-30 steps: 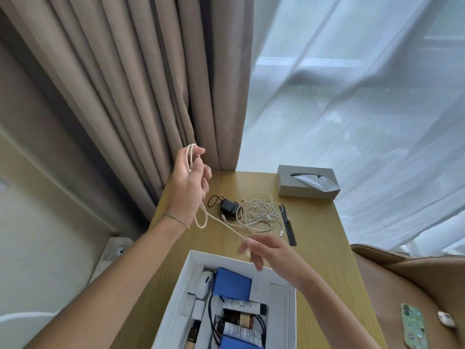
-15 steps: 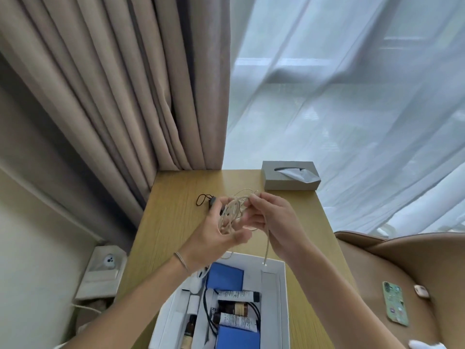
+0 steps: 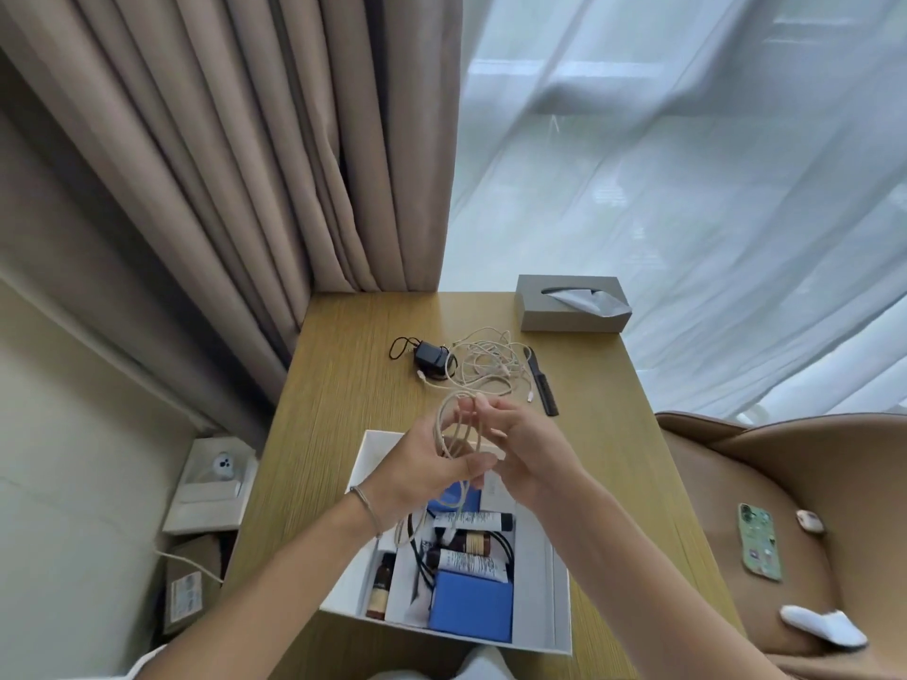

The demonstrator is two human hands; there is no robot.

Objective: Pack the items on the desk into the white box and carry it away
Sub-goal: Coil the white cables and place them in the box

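Coiled cable (image 3: pixel 459 434) lowered over white box (image 3: pixel 557 571), tubes, bottles, blue packs inside

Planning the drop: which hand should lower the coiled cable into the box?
Probably the left hand: its thumb pinches the coiled cable directly above the white box, while the right hand only steadies the loops.

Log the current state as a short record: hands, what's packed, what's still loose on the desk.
left hand: holding coiled beige cable above the box
right hand: pinching the same coil
white box: open on the desk; holds blue cases, tubes, brown bottles, black cord
still on desk: black charger, tangled white cables, black comb, tissue box
on chair: phone
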